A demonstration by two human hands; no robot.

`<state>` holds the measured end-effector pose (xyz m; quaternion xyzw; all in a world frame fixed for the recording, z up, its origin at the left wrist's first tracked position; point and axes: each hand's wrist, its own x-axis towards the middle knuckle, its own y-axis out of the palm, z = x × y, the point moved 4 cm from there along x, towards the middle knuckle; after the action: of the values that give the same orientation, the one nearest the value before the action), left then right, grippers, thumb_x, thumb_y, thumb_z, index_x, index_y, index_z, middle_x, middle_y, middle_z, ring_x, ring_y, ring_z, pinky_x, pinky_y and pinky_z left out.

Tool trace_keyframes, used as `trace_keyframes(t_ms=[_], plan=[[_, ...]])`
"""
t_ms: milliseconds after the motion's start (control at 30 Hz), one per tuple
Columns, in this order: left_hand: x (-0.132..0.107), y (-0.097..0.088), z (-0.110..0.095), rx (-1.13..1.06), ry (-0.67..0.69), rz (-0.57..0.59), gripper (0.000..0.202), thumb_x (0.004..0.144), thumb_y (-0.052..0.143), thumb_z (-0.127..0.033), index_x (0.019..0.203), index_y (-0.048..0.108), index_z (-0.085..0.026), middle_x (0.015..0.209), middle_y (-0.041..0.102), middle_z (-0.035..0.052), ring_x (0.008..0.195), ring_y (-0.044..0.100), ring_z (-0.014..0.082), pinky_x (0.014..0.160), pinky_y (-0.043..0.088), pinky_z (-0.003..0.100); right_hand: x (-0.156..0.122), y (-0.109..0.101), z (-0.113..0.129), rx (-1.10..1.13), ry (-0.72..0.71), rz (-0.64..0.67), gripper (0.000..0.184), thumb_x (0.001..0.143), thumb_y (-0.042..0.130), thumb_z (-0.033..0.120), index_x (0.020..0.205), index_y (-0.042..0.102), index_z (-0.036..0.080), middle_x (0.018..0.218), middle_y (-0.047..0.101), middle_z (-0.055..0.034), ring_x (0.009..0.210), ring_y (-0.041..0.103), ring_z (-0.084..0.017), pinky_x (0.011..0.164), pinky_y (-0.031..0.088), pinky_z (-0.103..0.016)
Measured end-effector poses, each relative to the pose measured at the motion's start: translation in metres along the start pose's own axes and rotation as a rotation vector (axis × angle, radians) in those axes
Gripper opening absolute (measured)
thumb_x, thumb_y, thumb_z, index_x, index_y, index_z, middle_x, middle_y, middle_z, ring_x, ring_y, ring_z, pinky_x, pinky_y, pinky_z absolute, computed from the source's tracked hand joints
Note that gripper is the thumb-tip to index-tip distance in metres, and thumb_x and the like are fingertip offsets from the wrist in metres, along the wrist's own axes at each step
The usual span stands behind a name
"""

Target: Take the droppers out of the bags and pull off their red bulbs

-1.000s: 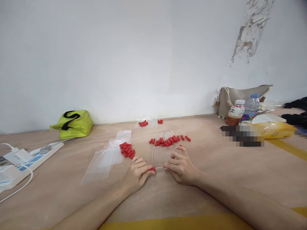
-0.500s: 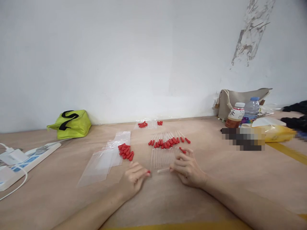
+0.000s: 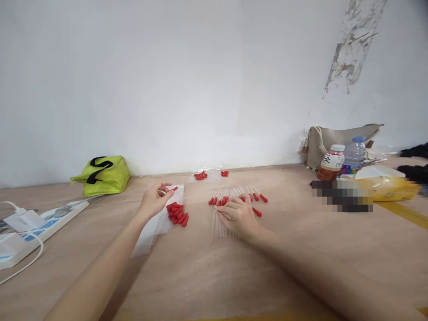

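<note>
My left hand (image 3: 154, 203) is over the clear plastic zip bags (image 3: 147, 236), its fingertips closed on a red rubber dropper bulb (image 3: 174, 189). Just below those fingertips lies a pile of red bulbs (image 3: 178, 214). My right hand (image 3: 240, 217) lies over a row of thin clear tubes (image 3: 220, 229), thumb and fingers pinched at their far ends; whether a tube is between them I cannot make out. Behind it, droppers with red bulbs (image 3: 214, 201) are fanned out, partly hidden by the hand. One red bulb (image 3: 257, 212) shows to the right of my knuckles.
Further bags with red bulbs (image 3: 201, 175) lie by the wall. At left are a lime-green bag (image 3: 103, 176) and a white power strip (image 3: 50, 225) with cables. At right stand a brown drink bottle (image 3: 331, 165), a water bottle (image 3: 355, 154), a beige bag (image 3: 314, 147) and a yellow packet (image 3: 384, 186).
My left hand has moved away and left, from near the tubes to above the bags. My right hand has shifted left and forward over the tubes; the tube seen in it earlier is no longer visible.
</note>
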<state>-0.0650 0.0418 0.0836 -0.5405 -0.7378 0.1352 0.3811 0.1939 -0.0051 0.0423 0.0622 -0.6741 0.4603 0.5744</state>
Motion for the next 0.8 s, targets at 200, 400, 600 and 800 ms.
trace_keyframes(t_ms=[200, 400, 600, 800], plan=[[0.014, 0.004, 0.032, 0.056, -0.07, 0.024, 0.041, 0.059, 0.06, -0.049, 0.084, 0.057, -0.016, 0.075, 0.059, 0.0018, 0.062, 0.052, 0.0129, 0.053, 0.04, 0.022, 0.003, 0.039, 0.015, -0.081, -0.072, 0.24, 0.015, 0.076, 0.05, 0.018, 0.068, 0.063, 0.021, 0.067, 0.063, -0.0004, 0.077, 0.046, -0.016, 0.08, 0.019, -0.04], [0.011, 0.017, 0.048, 0.079, -0.085, 0.096, 0.034, 0.057, 0.061, -0.047, 0.072, 0.06, -0.016, 0.067, 0.062, 0.0003, 0.054, 0.051, 0.0119, 0.054, 0.039, 0.023, -0.006, 0.038, 0.025, 0.034, -0.012, 0.348, 0.022, 0.074, 0.055, 0.041, 0.072, 0.064, 0.021, 0.066, 0.062, -0.0013, 0.077, 0.043, -0.016, 0.081, 0.02, -0.041], [0.013, 0.02, 0.055, 0.076, -0.078, 0.135, 0.038, 0.064, 0.051, -0.051, 0.07, 0.064, -0.016, 0.069, 0.066, 0.0021, 0.067, 0.059, 0.0172, 0.061, 0.042, 0.024, -0.01, 0.033, 0.032, 0.037, -0.051, 0.414, 0.043, 0.071, 0.05, 0.059, 0.074, 0.065, 0.019, 0.07, 0.061, -0.0037, 0.08, 0.043, -0.017, 0.083, 0.019, -0.043], [0.016, 0.015, 0.056, 0.15, -0.098, 0.072, 0.041, 0.067, 0.045, -0.053, 0.071, 0.065, -0.017, 0.074, 0.068, 0.0031, 0.072, 0.061, 0.0194, 0.063, 0.042, 0.025, -0.015, 0.033, 0.029, 0.032, -0.072, 0.437, 0.05, 0.069, 0.048, 0.065, 0.072, 0.065, 0.018, 0.07, 0.058, -0.0039, 0.08, 0.043, -0.017, 0.083, 0.019, -0.044]])
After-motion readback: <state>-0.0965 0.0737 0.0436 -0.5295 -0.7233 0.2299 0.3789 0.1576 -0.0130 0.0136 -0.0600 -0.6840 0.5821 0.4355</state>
